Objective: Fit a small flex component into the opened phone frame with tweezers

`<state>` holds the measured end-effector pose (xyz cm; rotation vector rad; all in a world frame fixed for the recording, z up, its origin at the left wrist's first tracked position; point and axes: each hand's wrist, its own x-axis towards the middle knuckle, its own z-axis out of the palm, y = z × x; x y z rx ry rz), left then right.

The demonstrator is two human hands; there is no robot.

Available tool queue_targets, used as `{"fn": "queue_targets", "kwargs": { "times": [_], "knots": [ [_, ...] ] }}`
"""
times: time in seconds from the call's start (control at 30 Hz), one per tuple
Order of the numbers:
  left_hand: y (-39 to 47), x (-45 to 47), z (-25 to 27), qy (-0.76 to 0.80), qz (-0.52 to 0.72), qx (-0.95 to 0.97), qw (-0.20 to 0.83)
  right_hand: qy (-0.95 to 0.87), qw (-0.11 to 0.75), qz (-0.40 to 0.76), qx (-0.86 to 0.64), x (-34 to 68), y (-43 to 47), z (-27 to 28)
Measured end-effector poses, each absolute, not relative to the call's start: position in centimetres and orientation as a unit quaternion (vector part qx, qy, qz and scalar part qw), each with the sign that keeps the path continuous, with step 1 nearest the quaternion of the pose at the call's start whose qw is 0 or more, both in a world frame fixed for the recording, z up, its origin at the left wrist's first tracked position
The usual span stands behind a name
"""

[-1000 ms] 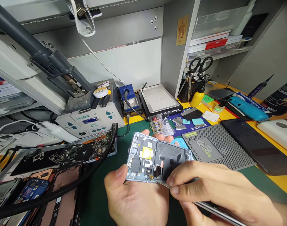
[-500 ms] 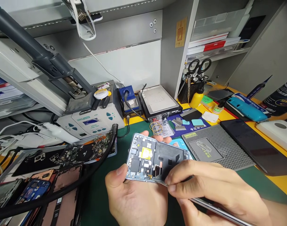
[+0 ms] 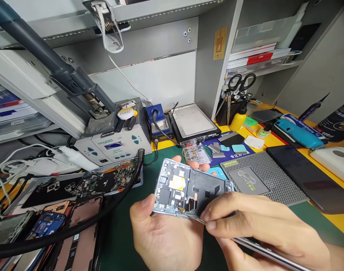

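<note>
Resting across the left hand (image 3: 168,237) is an opened phone (image 3: 193,192).

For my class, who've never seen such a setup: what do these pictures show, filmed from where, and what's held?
This is no machine, just a person working bare-handed. The camera is worn on the head, looking forward and down. The left hand holds an opened phone, its inside showing; the right hand grips a slim metal tool at the phone's near edge. Below them lies a green mat. Beyond the right hand lie a perforated plate and a dark flat device.
</note>
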<state>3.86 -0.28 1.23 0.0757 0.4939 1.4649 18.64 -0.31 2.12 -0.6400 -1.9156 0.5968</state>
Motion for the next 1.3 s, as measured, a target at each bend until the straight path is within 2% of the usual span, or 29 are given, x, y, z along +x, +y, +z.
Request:
{"fn": "queue_targets", "kwargs": {
  "times": [0.43,0.77,1.1,1.3],
  "knots": [
    [-0.7,3.8,1.3,0.201,0.652,0.032,0.731,-0.806,0.465,0.259,-0.261,19.4,-0.3,2.0],
    [-0.7,3.6,0.6,0.124,0.652,0.093,0.742,-0.769,0.501,0.263,-0.298,18.7,-1.1,1.2],
    [-0.5,3.9,1.5,0.143,0.645,0.104,0.743,-0.779,0.494,0.290,-0.256,18.8,-0.1,1.5],
    [-0.3,3.7,1.8,0.133,0.628,0.068,0.763,-0.765,0.500,0.288,-0.288,18.0,0.1,2.5]
  ]
}}
